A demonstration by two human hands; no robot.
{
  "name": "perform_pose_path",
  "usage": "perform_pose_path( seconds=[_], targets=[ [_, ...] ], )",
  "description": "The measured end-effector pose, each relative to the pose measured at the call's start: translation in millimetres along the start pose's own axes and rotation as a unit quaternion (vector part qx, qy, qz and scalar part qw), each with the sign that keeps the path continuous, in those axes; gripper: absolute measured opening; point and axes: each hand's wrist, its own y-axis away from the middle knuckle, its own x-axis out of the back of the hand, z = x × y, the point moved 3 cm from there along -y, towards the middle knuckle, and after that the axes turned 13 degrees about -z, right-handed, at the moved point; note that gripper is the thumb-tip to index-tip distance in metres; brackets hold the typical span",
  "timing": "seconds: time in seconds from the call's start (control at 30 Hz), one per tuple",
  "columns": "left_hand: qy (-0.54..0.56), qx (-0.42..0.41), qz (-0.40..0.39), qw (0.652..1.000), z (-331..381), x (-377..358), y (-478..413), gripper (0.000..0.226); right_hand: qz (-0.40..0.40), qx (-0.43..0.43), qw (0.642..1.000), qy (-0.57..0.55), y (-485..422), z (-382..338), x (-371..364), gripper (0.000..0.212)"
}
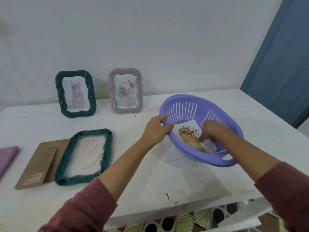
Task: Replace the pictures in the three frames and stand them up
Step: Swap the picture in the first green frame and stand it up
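Left hand (156,127): grips the near-left rim of the purple basket (215,108), thumb inside the wall and fingers over the outside edge
Right hand (211,131): reaches down into the basket, fingertips curled together and pressed on the flower picture (187,131); whether they pinch the sheet or only press it I cannot tell
Flower picture: a white sheet with a black line-drawn flower over a tan shape, lying on the basket floor — its near end is hidden by the hand and the basket wall
Basket: tilted, its far rim raised, standing on the white worktop (184,181); a pale sheet shows under its near-left side, mostly covered
Lying green frame (84,156): flat on the worktop at left, face up, holding a white sheet with red strokes; its near edge is blurred
Brown backing board (36,166): flat beside that frame on the left, its right edge tucked under the frame; a small label on it is too blurred to read
Standing green frame (76,93): upright at the back against the white wall, picture faint with red scribbles
Grey frame (125,91): upright just to its right — roses dimly visible under red marks
Purple cloth (7,156): cut off by the left edge
Sleeves: dark pink, cut off at the bottom
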Motion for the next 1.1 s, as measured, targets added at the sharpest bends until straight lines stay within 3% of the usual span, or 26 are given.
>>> perform_pose_path(
  seconds=[0.1,0.33,0.53,0.7,0.8,0.93,1.0,1.1],
  targets=[
    [0.003,-0.002,-0.002,1.000,1.1,0.4,0.3,0.049,0.031,-0.019,0.999,0.003,-4.1,4.3,1.7,0.057],
    [0.025,-0.009,-0.001,1.000,-1.5,1.4,2.5,0.049,0.106,-0.021,0.993,0.036,-6.7,4.8,6.4,0.022],
    [0.037,-0.006,-0.011,0.999,-0.3,3.2,2.8,0.047,0.134,-0.012,0.989,0.055,-6.8,2.4,12.7,0.027],
    [-0.019,-0.017,0.011,1.000,6.1,3.5,4.1,0.044,0.176,0.007,0.984,0.025,18.4,0.8,29.3,0.008],
    [-0.015,-0.065,0.061,0.996,29.2,15.3,18.3,0.039,0.226,0.067,0.972,-0.022,60.2,-12.1,53.9,0.031],
    [0.130,-0.043,0.010,0.991,59.7,32.7,50.2,0.038,0.304,0.205,0.930,-0.017,133.1,-69.0,60.3,0.028],
    [0.221,-0.015,-0.022,0.975,59.8,45.4,62.9,0.035,0.304,0.257,0.917,0.008,156.8,-106.9,41.9,0.030],
    [0.253,-0.003,0.017,0.967,37.9,77.7,80.4,0.023,0.237,0.336,0.911,0.035,161.1,-158.6,4.8,0.021]
  ],
)
